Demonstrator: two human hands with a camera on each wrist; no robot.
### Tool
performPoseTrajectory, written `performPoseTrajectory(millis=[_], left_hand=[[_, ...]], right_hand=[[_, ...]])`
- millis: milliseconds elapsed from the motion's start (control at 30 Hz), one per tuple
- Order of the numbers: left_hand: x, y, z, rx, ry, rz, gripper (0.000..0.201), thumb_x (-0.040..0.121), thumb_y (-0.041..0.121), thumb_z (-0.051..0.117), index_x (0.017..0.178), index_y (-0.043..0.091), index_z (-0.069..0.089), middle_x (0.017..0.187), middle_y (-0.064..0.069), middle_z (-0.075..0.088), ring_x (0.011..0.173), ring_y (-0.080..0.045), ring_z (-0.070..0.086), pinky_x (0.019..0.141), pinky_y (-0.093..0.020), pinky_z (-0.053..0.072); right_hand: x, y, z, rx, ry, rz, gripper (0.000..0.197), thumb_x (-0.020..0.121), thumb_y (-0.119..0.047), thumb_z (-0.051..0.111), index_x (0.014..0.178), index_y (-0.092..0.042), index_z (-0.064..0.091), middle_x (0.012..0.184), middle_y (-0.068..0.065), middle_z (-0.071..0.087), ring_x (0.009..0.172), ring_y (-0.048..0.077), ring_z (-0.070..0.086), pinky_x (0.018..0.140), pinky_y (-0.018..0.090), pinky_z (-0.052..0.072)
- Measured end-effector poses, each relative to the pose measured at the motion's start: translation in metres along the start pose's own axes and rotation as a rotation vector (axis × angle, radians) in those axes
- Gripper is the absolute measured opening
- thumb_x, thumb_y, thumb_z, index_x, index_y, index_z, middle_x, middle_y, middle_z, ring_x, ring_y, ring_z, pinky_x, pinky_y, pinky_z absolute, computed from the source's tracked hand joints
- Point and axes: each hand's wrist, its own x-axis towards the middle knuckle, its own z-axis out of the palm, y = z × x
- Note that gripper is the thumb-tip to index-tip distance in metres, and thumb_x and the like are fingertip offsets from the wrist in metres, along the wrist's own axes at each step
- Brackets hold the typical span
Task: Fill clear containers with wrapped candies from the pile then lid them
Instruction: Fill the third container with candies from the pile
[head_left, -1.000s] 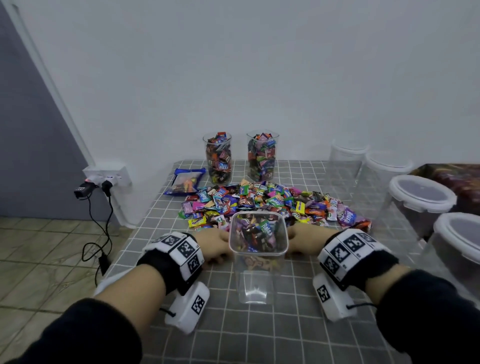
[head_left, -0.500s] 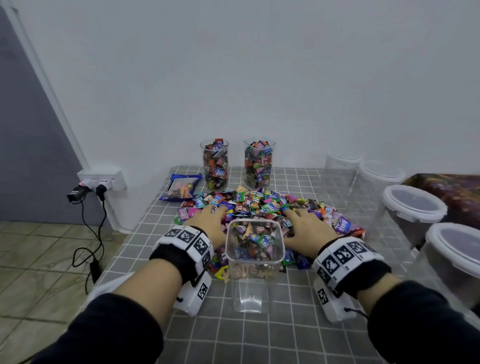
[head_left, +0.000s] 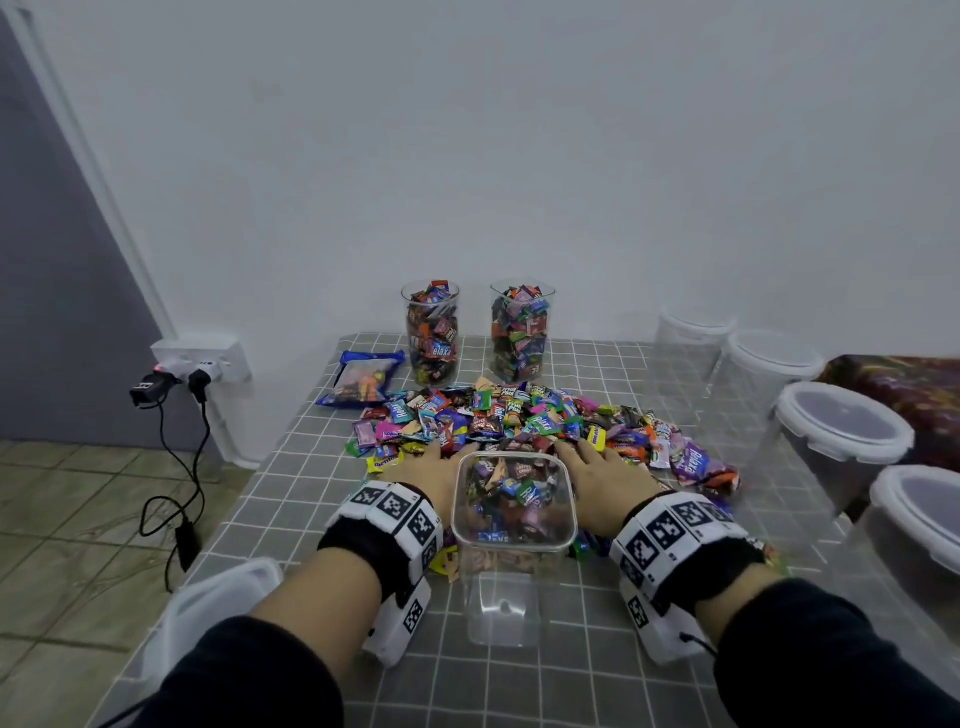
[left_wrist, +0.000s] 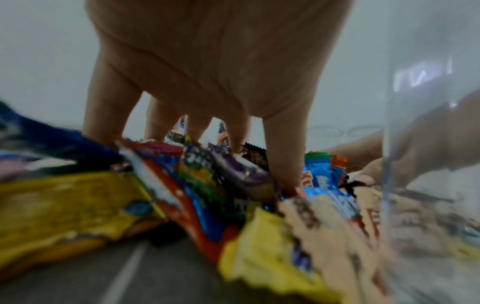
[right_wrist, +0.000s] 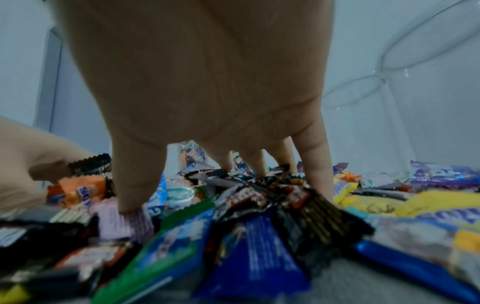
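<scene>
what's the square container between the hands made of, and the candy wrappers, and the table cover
Square container: looks like clear rigid plastic, glossy; the candies and grid show through its walls. Candy wrappers: thin printed film, probably plastic, shiny, with crimped zigzag ends. Table cover: grey with a white grid, matte; cloth or vinyl, cannot tell.

**Checked desk and its load**

The desk (head_left: 291, 493), covered in grey checked cloth, carries a candy pile (head_left: 524, 421) at its centre. An open square container (head_left: 514, 519) stands at 6 o'clock of the pile. Two filled jars (head_left: 431, 332) stand at 12 o'clock, a blue packet (head_left: 361, 384) at 10 o'clock. Lidded tubs (head_left: 841, 436) line the 3 o'clock edge. A loose lid (head_left: 208, 608) lies at 8 o'clock.
</scene>
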Motion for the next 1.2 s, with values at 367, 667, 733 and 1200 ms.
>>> performPoseTrajectory(millis=[367, 667, 733, 1200], left_hand=[[0.017, 0.006, 0.012, 0.045, 0.078, -0.090, 0.025, 0.091, 0.027, 0.053, 0.112, 0.020, 0.065, 0.109, -0.002, 0.066, 0.097, -0.023, 0.063, 0.072, -0.027, 0.045], [0.006, 0.011, 0.006, 0.013, 0.211, -0.036, 0.029, 0.095, 0.024, 0.042, 0.109, 0.017, 0.067, 0.106, -0.006, 0.067, 0.098, -0.026, 0.060, 0.074, -0.029, 0.043], [0.001, 0.010, 0.002, 0.018, 0.226, -0.027, 0.029, 0.095, 0.025, 0.043, 0.107, 0.016, 0.067, 0.105, -0.007, 0.068, 0.098, -0.027, 0.061, 0.075, -0.031, 0.046], [-0.014, 0.011, -0.003, -0.025, 0.420, 0.035, 0.027, 0.095, 0.030, 0.044, 0.095, 0.015, 0.065, 0.099, -0.006, 0.066, 0.094, -0.028, 0.060, 0.074, -0.033, 0.046]], right_hand=[[0.008, -0.002, 0.003, 0.013, 0.099, -0.055, 0.050, 0.090, -0.043, 0.057, 0.134, -0.025, 0.042, 0.126, 0.007, 0.049, 0.114, 0.028, 0.049, 0.091, 0.038, 0.046], [0.015, 0.000, 0.009, 0.008, 0.173, -0.093, 0.023, 0.093, -0.016, 0.050, 0.114, -0.020, 0.058, 0.112, 0.006, 0.055, 0.103, 0.025, 0.055, 0.079, 0.035, 0.047], [0.014, 0.000, 0.008, 0.037, 0.187, -0.085, 0.024, 0.092, -0.016, 0.051, 0.114, -0.021, 0.059, 0.112, 0.005, 0.057, 0.104, 0.025, 0.056, 0.080, 0.035, 0.047], [-0.017, 0.001, -0.013, 0.289, 0.355, -0.068, 0.014, 0.090, -0.008, 0.047, 0.078, -0.015, 0.049, 0.087, 0.002, 0.051, 0.089, 0.023, 0.053, 0.071, 0.029, 0.038]])
